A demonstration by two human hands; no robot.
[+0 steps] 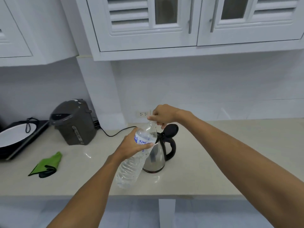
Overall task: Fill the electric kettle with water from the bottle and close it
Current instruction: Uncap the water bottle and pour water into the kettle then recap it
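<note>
A clear plastic water bottle [131, 165] with a blue-lettered label is held tilted above the counter, its neck pointing up and to the right. My left hand [133, 145] grips it around the label. My right hand [162, 115] is closed around the bottle's cap end; the cap itself is hidden by my fingers. Just behind the bottle stands a steel electric kettle [158, 159] with a black handle, and its black lid [171, 130] is flipped up and open. The bottle covers the kettle's left side and part of its mouth.
The kettle rests on a beige countertop [222, 162]. A grey hot-water dispenser [74, 122] stands at the back left with a black cord [115, 133] running toward the wall socket [143, 114]. A folded green cloth [46, 164] lies at left, a black-and-white appliance [14, 137] at far left. White cabinets [189, 23] hang overhead.
</note>
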